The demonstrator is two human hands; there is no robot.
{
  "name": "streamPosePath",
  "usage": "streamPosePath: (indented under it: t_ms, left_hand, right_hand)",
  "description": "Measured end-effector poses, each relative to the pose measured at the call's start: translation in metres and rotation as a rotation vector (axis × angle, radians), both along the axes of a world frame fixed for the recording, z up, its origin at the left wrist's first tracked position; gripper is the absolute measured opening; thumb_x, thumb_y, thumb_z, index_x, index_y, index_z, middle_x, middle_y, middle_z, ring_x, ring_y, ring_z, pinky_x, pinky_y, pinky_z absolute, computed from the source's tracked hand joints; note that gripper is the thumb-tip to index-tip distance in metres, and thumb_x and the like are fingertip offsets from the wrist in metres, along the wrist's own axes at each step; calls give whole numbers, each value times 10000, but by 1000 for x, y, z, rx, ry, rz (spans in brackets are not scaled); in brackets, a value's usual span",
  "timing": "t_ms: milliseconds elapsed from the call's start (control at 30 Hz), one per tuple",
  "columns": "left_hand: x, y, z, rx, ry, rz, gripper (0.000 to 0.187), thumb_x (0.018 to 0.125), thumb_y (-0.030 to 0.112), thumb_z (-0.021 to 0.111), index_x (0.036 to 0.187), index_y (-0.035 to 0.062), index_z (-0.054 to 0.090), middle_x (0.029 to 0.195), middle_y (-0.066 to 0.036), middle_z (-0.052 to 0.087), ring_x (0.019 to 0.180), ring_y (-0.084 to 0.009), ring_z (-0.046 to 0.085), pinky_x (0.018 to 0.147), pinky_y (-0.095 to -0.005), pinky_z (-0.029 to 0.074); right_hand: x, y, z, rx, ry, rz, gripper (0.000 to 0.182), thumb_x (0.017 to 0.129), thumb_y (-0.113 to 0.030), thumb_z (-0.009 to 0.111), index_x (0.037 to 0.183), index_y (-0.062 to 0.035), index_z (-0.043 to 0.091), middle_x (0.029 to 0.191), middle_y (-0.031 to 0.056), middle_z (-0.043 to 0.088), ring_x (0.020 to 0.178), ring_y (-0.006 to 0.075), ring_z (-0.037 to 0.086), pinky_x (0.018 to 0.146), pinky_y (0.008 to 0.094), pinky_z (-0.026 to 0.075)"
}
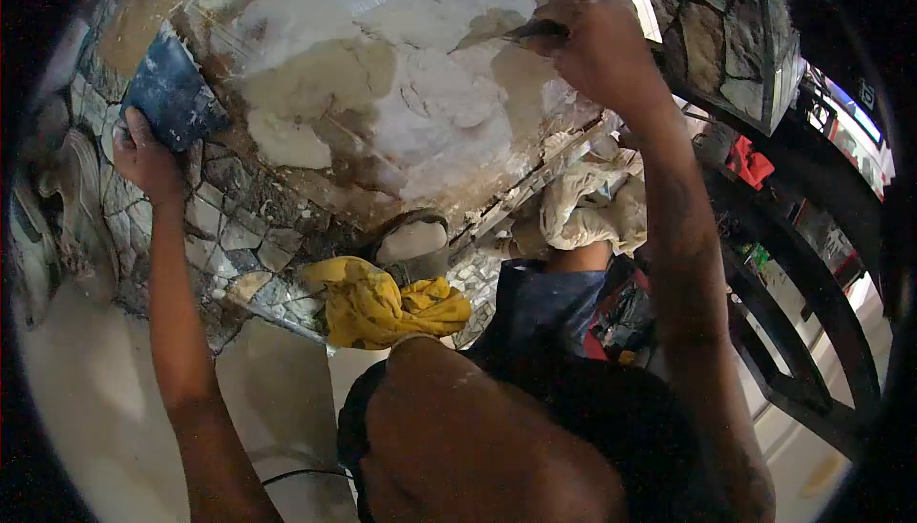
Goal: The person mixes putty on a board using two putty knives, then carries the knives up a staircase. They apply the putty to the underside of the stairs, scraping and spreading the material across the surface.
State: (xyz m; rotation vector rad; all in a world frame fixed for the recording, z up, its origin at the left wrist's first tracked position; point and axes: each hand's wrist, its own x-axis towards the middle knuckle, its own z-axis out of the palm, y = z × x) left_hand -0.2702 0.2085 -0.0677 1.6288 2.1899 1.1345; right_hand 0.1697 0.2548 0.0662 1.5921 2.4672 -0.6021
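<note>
My left hand (148, 162) grips the lower edge of a dark blue flat piece (170, 88) with pale smears, thumb in front. The piece is held at the left edge of a patchy white and tan plastered surface (444, 136). My right hand (609, 60) is closed around the dark handle of what looks like a putty knife (492, 30). Its thin blade points left and lies over the upper right of the plaster; whether it touches cannot be made out. Damp-looking tan patches show beside the blade and at the left of the surface.
A yellow cloth (382, 305) lies near my knee, beside a round container (415, 241) with pale contents. Beige cloth (597, 203) is bunched right of it. Stonework (224, 227) borders the plaster. A stone-clad block (712, 41) and black curved frame (793, 236) stand right.
</note>
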Motion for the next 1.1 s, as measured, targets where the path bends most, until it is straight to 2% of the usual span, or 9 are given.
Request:
streamPosePath:
  t_ms: [167, 233, 433, 633, 700, 733, 867, 1000, 1100]
  left_hand:
    - [6, 2, 0, -58, -411, 150, 324, 904, 256, 510, 770, -39, 521, 684, -36, 524, 620, -115, 433, 570, -293, 381]
    - [3, 1, -4, -74, -435, 179, 323, 898, 265, 521, 761, -27, 521, 688, -40, 524, 620, -118, 436, 568, -296, 381]
    - [-3, 3, 7, -28, -326, 121, 268, 868, 268, 564, 837, 1, 557, 766, -55, 556, 686, -130, 491, 624, -286, 413]
    - [15, 34, 82, 85, 283, -338, 256, 835, 265, 609, 933, 29, 600, 857, -70, 595, 765, -144, 555, 692, -272, 450]
    - [34, 32, 96, -87, 280, -474, 270, 810, 252, 631, 1028, 95, 611, 905, -79, 600, 801, -157, 568, 709, -273, 459]
    - [56, 29, 102, -277, -145, -436, 295, 796, 246, 643, 1070, 143, 609, 934, -84, 600, 817, -166, 571, 717, -278, 464]
    - [87, 7, 72, -315, 71, -703, 374, 753, 238, 682, 1100, 134, 590, 1027, -101, 581, 847, -189, 579, 738, -312, 479]
    - [170, 3, 159, -594, -1748, -44, 363, 765, 174, 675, 1059, 15, 532, 984, -80, 580, 832, -183, 579, 731, -313, 491]
    - [200, -12, 116, -575, -1743, -78, 376, 774, 119, 655, 1093, 12, 486, 1008, -71, 582, 852, -182, 583, 742, -308, 502]
  right_hand:
    - [33, -13, -9, -159, 156, -318, 278, 714, -176, 683, 932, -11, 633, 760, 130, 624, 660, 183, 580, 645, 320, 460]
    - [48, -29, -25, -154, 314, -378, 282, 733, -177, 682, 942, 3, 623, 727, 117, 619, 653, 143, 563, 636, 311, 454]
    - [32, -68, 2, -483, 130, -564, 320, 755, -202, 676, 955, 37, 603, 796, 123, 626, 722, 138, 573, 648, 301, 454]
    - [33, -99, 43, -349, 372, -782, 322, 733, -181, 696, 964, 29, 615, 928, 127, 622, 802, 152, 575, 698, 295, 457]
    - [33, -99, 57, -273, 494, -811, 293, 732, -144, 697, 953, 32, 618, 937, 110, 627, 822, 154, 579, 731, 292, 459]
    - [32, -98, 65, -225, 597, -825, 261, 737, -113, 694, 939, 35, 620, 921, 99, 633, 821, 155, 584, 741, 289, 464]
    - [45, -102, 73, -62, 764, -834, 389, 773, -217, 686, 1034, 54, 590, 904, 59, 621, 821, 125, 555, 755, 261, 445]
    - [49, -107, 80, 60, 648, -849, 596, 799, -397, 623, 1151, 72, 518, 905, 58, 608, 796, 123, 530, 746, 251, 415]
    - [30, -103, 80, 261, 643, -668, 443, 844, -302, 558, 1108, 54, 547, 981, 132, 601, 857, 215, 561, 769, 322, 438]
